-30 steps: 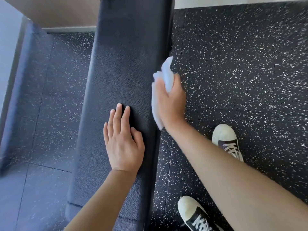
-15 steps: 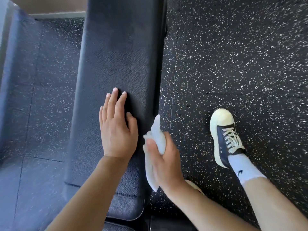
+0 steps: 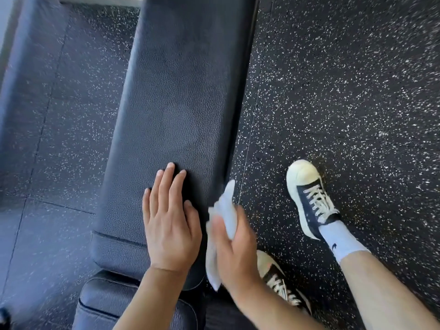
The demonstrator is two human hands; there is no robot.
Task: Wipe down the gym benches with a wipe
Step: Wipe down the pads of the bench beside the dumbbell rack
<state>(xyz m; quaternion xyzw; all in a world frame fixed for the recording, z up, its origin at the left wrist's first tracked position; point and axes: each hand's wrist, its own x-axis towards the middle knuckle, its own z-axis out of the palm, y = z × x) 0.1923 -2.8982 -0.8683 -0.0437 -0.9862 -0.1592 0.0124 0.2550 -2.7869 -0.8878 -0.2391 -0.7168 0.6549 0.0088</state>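
Black rubber floor [image 3: 345, 91], flecked white, lies on both sides of a long black padded bench [image 3: 173, 103] that runs away from the viewer.

Right hand [image 3: 234, 248]: fingers are closed around a crumpled white wipe [image 3: 225, 210], pressing it against the bench's right side edge near the near end. One tail of the wipe stands above the fist and another hangs below it. The hand and wipe are blurred, so individual fingertip positions cannot be made out.

Left hand [image 3: 170, 225]: fingers are extended, close together, holding nothing. The palm lies flat on the top pad, just beside the right hand, apparently as a brace.

Step in hand, by judgement: wiping the bench's right flank. How much of the top surface has been wiped cannot be determined; no wet streaks are legible on the textured vinyl.

Next move, by judgement: carry the wipe along the remaining edge or round the near end, with the bracing hand lifted off any patch to be wiped.

Hidden or cut off: the bench's far end, its frame and underside. A second cushion [image 3: 107, 303] at the near edge is partly covered by the left forearm. Two sneakers [image 3: 309, 198] stand on the floor to the right; the nearer one is largely hidden behind the right forearm.
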